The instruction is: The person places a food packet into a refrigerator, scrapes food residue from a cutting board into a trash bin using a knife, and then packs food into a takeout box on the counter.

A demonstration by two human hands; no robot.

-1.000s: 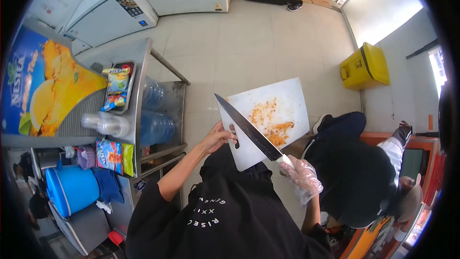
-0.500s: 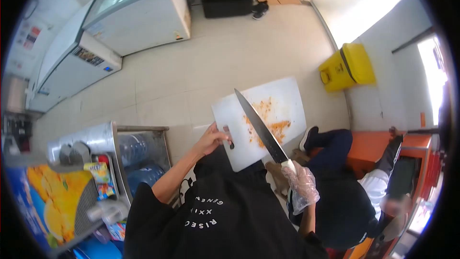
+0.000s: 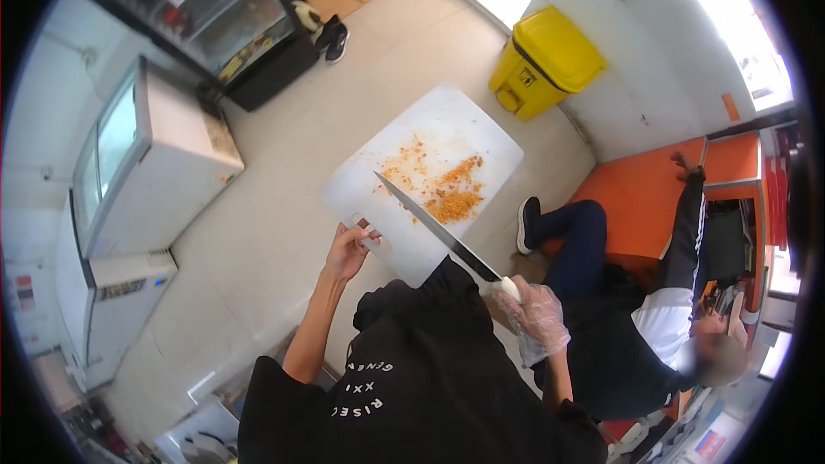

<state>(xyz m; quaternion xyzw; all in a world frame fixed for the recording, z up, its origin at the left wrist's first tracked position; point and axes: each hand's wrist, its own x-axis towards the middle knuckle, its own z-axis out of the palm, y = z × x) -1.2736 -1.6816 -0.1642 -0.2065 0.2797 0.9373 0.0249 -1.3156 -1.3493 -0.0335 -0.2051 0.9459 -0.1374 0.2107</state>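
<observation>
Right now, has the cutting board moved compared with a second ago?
Yes; judged against the yellow bin, the cutting board has shifted toward it.

Left fingers (image 3: 352,235) curled, right fingers (image 3: 528,298) clenched

I count one knife (image 3: 443,232), one chopping board (image 3: 455,125), two white freezers (image 3: 163,176), one dark fridge (image 3: 266,73), one yellow bin (image 3: 550,60), one co-worker (image 3: 610,352).

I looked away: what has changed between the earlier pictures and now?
The view has turned right: the yellow bin and black fridge have shifted left in it, and the Nestea panel has gone out of sight. Nothing was taken hold of or let go: the left hand still holds the cutting board, the gloved right hand the knife; orange crumbs stay on the board.
</observation>
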